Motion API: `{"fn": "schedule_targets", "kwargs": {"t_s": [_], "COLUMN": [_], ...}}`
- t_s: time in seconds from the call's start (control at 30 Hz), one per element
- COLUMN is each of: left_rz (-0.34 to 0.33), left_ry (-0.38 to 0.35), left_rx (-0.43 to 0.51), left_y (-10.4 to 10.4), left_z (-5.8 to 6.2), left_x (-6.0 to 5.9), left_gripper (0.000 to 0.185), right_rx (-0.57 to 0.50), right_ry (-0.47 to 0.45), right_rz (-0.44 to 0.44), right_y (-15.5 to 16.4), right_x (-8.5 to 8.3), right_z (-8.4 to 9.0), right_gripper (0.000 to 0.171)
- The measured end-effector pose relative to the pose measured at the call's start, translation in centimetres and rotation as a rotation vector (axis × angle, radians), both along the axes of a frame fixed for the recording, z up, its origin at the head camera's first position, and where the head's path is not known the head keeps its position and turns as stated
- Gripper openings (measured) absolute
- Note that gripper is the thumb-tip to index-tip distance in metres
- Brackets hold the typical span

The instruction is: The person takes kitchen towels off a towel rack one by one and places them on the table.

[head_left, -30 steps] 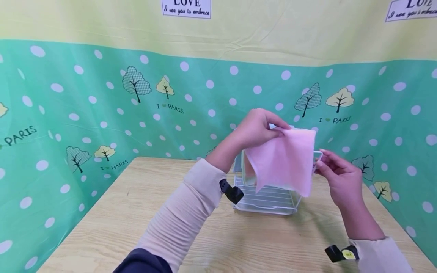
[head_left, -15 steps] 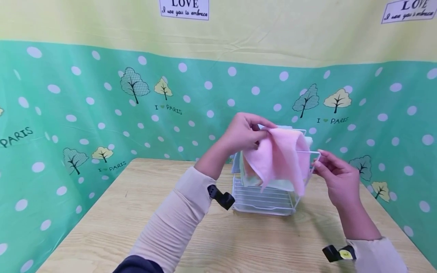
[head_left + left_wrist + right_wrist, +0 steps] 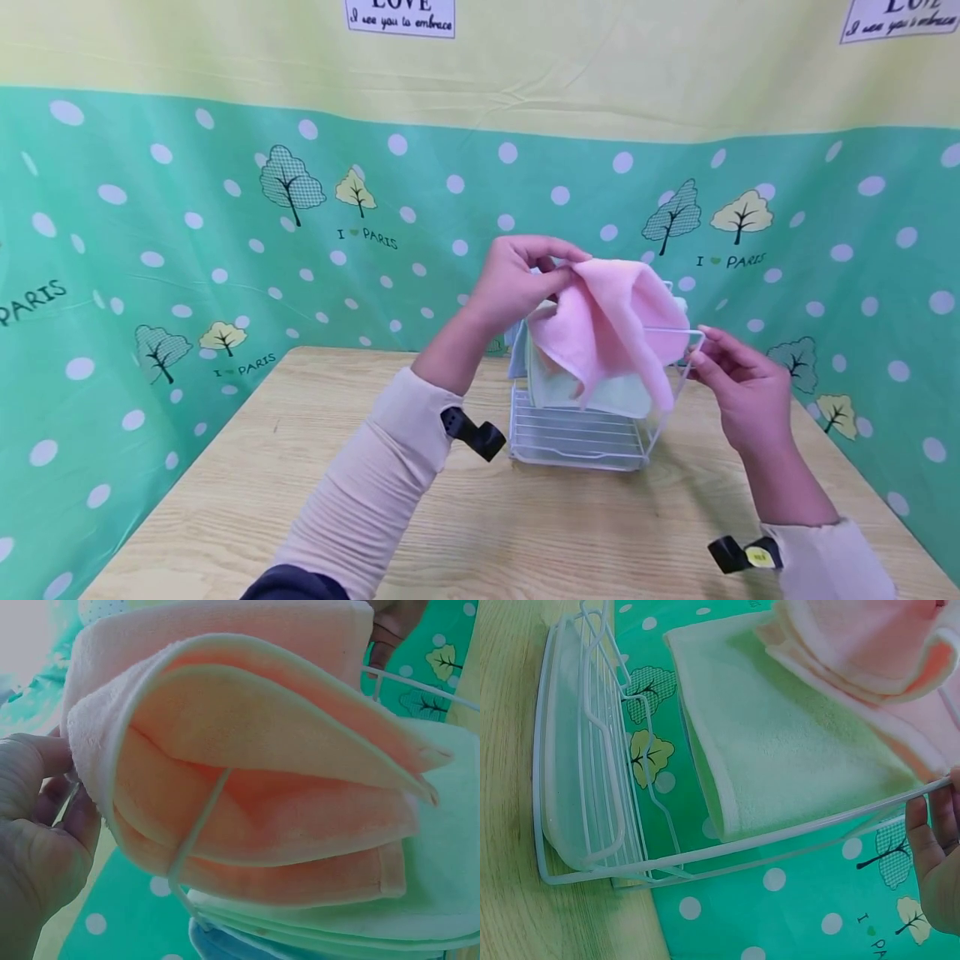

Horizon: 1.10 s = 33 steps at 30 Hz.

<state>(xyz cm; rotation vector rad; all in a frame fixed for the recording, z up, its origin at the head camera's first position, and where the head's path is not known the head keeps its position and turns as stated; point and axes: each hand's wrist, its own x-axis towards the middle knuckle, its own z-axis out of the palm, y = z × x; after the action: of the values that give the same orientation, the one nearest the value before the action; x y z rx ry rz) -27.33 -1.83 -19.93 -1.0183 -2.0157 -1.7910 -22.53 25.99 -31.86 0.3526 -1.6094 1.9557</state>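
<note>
My left hand (image 3: 513, 283) pinches the top of a pink towel (image 3: 609, 308), which hangs in loose folds over the front top bar of a white wire rack (image 3: 577, 457). In the left wrist view the towel (image 3: 247, 712) bulges open in a loop, and a thin white bar runs into it. My right hand (image 3: 746, 396) grips the rack's upper right front corner with thumb and fingers. Behind the pink towel hangs a pale green towel (image 3: 772, 742). Farther back, partly hidden, is a blue towel (image 3: 225, 939).
The rack has a shallow tray (image 3: 564, 742) under a wire grid at its base. It stands on a wood-grain table (image 3: 315, 450) near the back edge. A green dotted curtain (image 3: 420, 217) with printed trees hangs behind and at both sides.
My left hand has moved left, drawing the pink towel with it. The towel went from lying flat to bunched and raised, baring the front bar and more green towel. My right hand keeps its hold.
</note>
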Motion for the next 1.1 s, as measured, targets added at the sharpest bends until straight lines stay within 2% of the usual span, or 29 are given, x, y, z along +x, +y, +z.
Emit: {"fn": "schedule_targets", "kwargs": {"t_s": [0.33,0.43,0.67,0.87,1.1], "left_rz": [-0.082,-0.086,-0.075,-0.130,-0.161], "left_ry": [0.017,0.022,0.006,0.044,0.065], "left_rx": [0.211,0.268,0.329,0.388,0.455], "left_y": [-0.9,-1.2,-2.6,-3.7,-4.7], "left_z": [0.5,0.7,1.2,1.3,1.7], "left_x": [0.2,0.4,0.8,1.0,1.1], "left_gripper": [0.016,0.018,0.017,0.017,0.040], "right_rx": [0.014,0.027,0.046,0.025,0.008], "right_ry": [-0.008,-0.025,-0.034,-0.039,-0.026], "right_rz": [0.006,0.009,0.003,0.013,0.019], "right_y": [0.2,0.3,0.2,0.1,0.1], "right_x": [0.1,0.1,0.0,0.1,0.1], "right_z": [-0.1,-0.1,-0.1,0.1,0.1], "right_gripper": [0.034,0.036,0.037,0.036,0.036]}}
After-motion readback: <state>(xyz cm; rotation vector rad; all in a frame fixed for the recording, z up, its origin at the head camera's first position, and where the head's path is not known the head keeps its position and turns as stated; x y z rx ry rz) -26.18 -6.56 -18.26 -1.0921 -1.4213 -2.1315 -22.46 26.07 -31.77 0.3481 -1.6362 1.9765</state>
